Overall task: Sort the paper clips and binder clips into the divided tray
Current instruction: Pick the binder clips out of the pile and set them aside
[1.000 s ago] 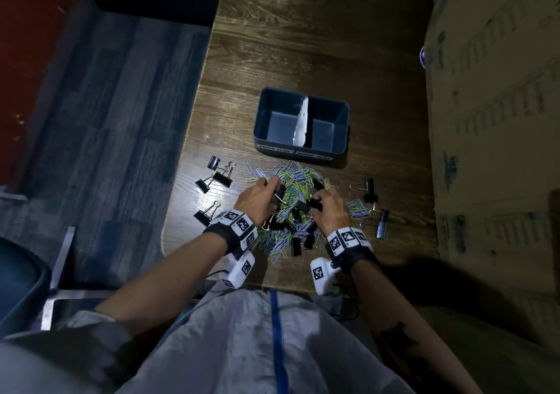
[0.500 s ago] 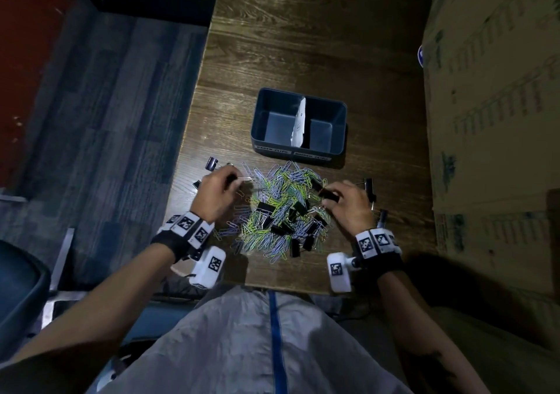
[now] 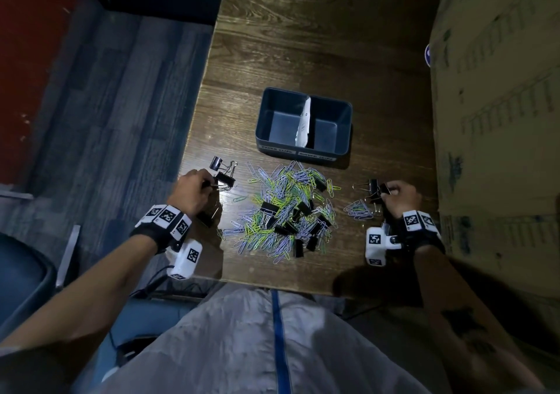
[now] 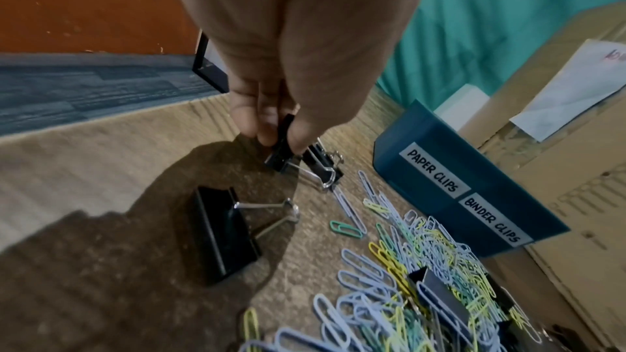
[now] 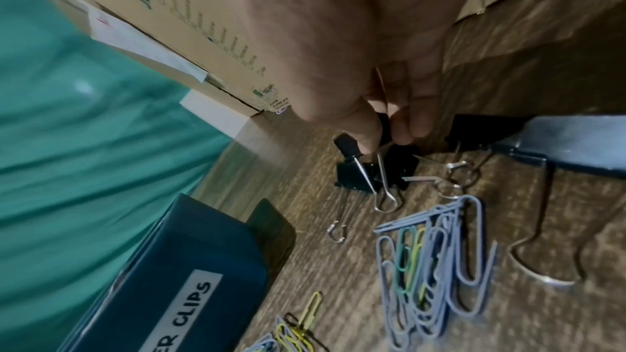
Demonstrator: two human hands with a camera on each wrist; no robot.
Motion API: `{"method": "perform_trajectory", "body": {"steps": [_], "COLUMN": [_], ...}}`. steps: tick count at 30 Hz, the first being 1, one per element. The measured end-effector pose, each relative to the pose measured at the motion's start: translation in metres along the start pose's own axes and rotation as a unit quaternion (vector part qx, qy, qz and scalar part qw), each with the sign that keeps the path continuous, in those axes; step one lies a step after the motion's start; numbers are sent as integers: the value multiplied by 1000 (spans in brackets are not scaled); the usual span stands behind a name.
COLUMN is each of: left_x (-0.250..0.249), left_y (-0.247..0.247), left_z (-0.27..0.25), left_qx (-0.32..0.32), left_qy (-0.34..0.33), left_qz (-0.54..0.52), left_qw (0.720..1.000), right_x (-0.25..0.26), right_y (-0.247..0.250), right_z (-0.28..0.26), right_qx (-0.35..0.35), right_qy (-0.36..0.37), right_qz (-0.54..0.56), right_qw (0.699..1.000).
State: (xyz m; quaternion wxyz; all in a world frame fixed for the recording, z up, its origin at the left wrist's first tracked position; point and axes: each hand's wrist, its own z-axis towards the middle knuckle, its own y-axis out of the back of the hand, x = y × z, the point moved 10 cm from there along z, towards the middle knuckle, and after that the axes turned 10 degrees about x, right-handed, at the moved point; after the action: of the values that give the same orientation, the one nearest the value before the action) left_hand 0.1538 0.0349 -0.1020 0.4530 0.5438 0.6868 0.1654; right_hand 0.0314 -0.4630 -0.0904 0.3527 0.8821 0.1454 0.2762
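A heap of coloured paper clips (image 3: 288, 208) mixed with black binder clips lies in the middle of the wooden table. Beyond it stands the blue divided tray (image 3: 303, 151), labelled PAPER CLIPS on the left (image 4: 433, 170) and BINDER CLIPS on the right; both halves look bare. My left hand (image 3: 194, 192) pinches a black binder clip (image 4: 283, 154) at the pile's left side, beside other binder clips (image 3: 225, 178). My right hand (image 3: 400, 195) pinches a black binder clip (image 5: 383, 130) at the right, over another one (image 5: 359, 175).
Large cardboard boxes (image 3: 497, 121) wall off the table's right side. The table's left edge (image 3: 197, 139) drops to a blue carpeted floor. A big binder clip (image 4: 223, 232) lies under my left wrist. A small bunch of paper clips (image 5: 437, 264) lies near my right hand.
Both hands left the middle of the pile and moved outward, the left to the left side, the right to the right side. Each now pinches a binder clip there.
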Motion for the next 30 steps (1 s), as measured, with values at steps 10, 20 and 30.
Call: {"method": "perform_trajectory", "body": {"steps": [10, 20, 30], "left_x": [-24, -92, -120], "left_y": [-4, -79, -85], "left_z": [-25, -30, -29], "left_qx": [-46, 80, 42], "left_qy": [-54, -96, -154], "left_qz": [54, 180, 184], "left_qw": [996, 976, 970], "right_x": [18, 24, 22], "right_y": [-8, -113, -97], "right_z": [-42, -79, -83], "right_qx": [-112, 18, -33], "right_qy": [93, 73, 139], "right_qz": [-54, -185, -123], "right_qw": [988, 980, 982]}}
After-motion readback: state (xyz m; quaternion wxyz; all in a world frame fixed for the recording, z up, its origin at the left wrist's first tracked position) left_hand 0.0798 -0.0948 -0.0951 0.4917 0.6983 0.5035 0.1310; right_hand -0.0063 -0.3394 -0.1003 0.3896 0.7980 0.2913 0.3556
